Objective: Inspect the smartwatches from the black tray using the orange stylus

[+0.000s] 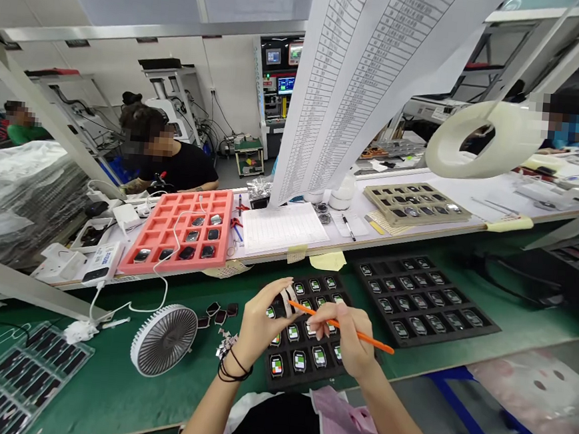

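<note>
My left hand pinches a smartwatch body, held on edge above a black foam tray. In my right hand is an orange plastic stick, gripped like a pen. Its tip meets the held watch body or lies right beside it; which one I cannot tell. Rows of watch faces, several with lit green-and-white screens such as this watch, sit in the tray below. My hands cover part of that tray.
Another black tray of watches lies to the right. A small fan and loose dark pieces are on the left. A shelf bears a pink tray and a beige tray. Paper and a tape roll hang overhead.
</note>
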A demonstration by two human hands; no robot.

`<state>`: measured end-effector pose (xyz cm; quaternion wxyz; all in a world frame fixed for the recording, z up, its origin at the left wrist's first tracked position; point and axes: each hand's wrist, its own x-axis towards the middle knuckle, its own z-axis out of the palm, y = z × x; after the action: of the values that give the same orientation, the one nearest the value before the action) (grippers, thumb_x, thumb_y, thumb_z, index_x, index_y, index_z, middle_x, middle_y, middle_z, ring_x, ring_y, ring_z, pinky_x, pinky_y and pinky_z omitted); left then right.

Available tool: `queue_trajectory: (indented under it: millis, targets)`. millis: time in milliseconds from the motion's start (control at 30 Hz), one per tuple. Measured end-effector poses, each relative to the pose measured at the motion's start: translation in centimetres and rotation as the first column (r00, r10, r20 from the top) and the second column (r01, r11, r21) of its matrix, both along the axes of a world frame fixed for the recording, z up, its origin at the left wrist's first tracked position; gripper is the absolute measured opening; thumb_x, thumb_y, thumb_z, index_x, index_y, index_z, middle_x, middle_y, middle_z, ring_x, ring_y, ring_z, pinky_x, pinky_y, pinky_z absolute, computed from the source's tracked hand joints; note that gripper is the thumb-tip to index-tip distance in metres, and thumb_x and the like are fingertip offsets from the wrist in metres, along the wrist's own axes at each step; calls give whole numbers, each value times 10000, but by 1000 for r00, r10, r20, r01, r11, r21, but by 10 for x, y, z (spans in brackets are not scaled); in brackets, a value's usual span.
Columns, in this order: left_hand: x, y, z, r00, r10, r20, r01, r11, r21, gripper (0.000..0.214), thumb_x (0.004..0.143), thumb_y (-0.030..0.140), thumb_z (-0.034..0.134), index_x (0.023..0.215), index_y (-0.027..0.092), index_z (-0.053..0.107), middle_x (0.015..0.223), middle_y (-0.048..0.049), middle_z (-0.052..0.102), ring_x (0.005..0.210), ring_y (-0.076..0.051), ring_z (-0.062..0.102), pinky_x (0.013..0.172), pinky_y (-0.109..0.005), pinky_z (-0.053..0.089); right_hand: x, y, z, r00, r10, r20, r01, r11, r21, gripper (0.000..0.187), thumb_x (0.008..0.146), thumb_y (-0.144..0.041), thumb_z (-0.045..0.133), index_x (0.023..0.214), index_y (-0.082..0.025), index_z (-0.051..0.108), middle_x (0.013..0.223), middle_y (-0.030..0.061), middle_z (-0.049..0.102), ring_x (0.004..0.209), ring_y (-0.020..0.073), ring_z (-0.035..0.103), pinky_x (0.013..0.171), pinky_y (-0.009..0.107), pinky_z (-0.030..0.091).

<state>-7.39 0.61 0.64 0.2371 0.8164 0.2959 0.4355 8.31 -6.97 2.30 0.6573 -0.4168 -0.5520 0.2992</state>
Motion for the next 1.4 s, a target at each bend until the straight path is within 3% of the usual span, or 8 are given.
queue_trajectory:
  millis: [200, 333, 500, 633, 867, 1100, 1233, 1400]
  targets:
    - [12, 16, -31, 981, -22, -191, -14, 982, -188, 473, 739, 247, 746, 1179, 210, 577, 1176, -76, 667, 1072, -222, 646, 923, -357, 542, 22, 8, -15, 998, -68, -16, 66, 995, -75, 515, 980, -408, 389, 704, -174, 755, 582, 54, 678, 460, 139, 588, 430, 260, 432]
    - [19, 50, -87, 834, 42, -550, -243, 923, -297, 423, 724, 236, 751, 1120, 217, 603, 1178, -55, 661, 1068, -228, 640, 899, -327, 526, 47, 9, -36, 976, -178, -129, 155, 973, -171, 527, 961, -461, 412, 677, -168, 744, 564, 63, 682, 452, 147, 586, 432, 266, 434]
    - [27, 103, -161, 706, 59, -705, -391, 863, -320, 337, 764, 204, 709, 1085, 182, 609, 1166, -92, 647, 1025, -246, 643, 835, -334, 520, 65, 17, -84, 976, -213, -45, 174, 885, -431, 465, 876, -529, 543, 623, -162, 674, 530, 34, 616, 444, 133, 546, 428, 247, 418]
    - [28, 131, -197, 613, -2, -790, -429, 839, -335, 302, 835, 281, 660, 1097, 147, 596, 1138, -89, 631, 983, -212, 627, 850, -386, 516, 71, 26, -117, 974, -228, 18, 197, 793, -577, 492, 833, -583, 570, 540, -192, 513, 476, -27, 475, 428, 115, 462, 415, 232, 385]
    - [31, 142, -226, 569, -34, -822, -411, 854, -319, 356, 798, 313, 700, 1098, 167, 576, 1174, -94, 595, 1003, -217, 624, 823, -327, 518, 91, 50, -167, 967, -253, -10, 188, 745, -639, 544, 840, -684, 447, 697, -181, 597, 463, -21, 512, 427, 158, 510, 416, 259, 410]
    - [72, 141, -251, 608, -20, -794, -302, 919, -254, 488, 768, 426, 712, 1174, 206, 556, 1194, -111, 598, 1139, -277, 571, 901, -370, 503, 106, 95, -232, 958, -141, 249, 272, 718, -640, 586, 871, -693, 340, 681, -189, 570, 598, 76, 659, 586, 238, 668, 552, 338, 535]
    - [74, 133, -267, 631, -6, -776, -212, 961, -179, 531, 895, 437, 533, 1374, 228, 439, 1439, -133, 453, 1367, -314, 367, 1102, -516, 325, 113, 122, -260, 913, -129, 387, 342, 759, -554, 550, 886, -674, 318, 785, -193, 564, 730, 109, 678, 696, 264, 666, 649, 375, 524]
    - [48, 133, -281, 627, -77, -775, -61, 987, -147, 478, 986, 215, 273, 1458, 260, 332, 1540, -56, 324, 1436, -224, 252, 1180, -482, 206, 123, 145, -291, 815, -141, 561, 457, 751, -476, 472, 945, -527, 291, 889, -158, 581, 826, 172, 659, 793, 298, 640, 684, 396, 493]
